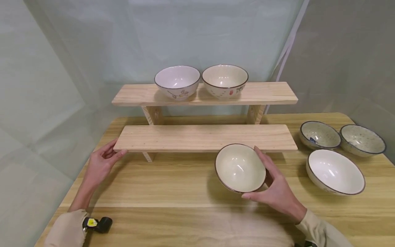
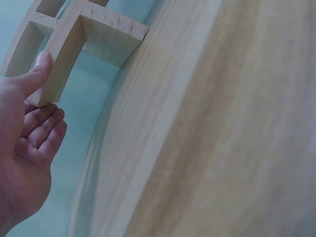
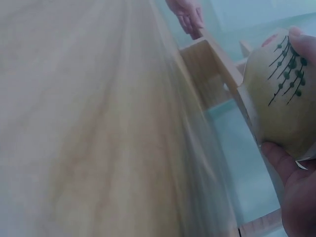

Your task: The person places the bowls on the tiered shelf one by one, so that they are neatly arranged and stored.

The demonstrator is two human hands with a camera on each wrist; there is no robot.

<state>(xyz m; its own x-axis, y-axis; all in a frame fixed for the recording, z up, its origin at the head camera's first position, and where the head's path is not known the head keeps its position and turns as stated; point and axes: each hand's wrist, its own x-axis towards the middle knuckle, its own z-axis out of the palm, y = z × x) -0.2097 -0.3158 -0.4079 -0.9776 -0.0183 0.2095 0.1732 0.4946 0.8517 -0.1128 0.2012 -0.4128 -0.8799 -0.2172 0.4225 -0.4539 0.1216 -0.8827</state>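
Observation:
My right hand [image 1: 279, 190] holds a cream bowl [image 1: 240, 168] with a dark rim, thumb at the near side and fingers round the right side. The bowl is tilted, its inside facing the head camera, in front of the lower board of a two-step wooden shelf [image 1: 203, 137]. A green plant pattern shows on the bowl's outside [image 3: 284, 84] in the right wrist view. At the lower board's left end, my left hand [image 1: 100, 164] grips the corner. In the left wrist view the thumb lies against the board [image 2: 61, 69] and the fingers curl at its other side.
On the upper board stand a white bowl [image 1: 177, 82] and a cream bowl [image 1: 225, 82], side by side. To the right on the wooden table [image 1: 148, 219] are two speckled bowls [image 1: 321, 135] with blue rims and a white bowl [image 1: 336, 173]. Pale sheeting [image 1: 197, 34] hangs behind.

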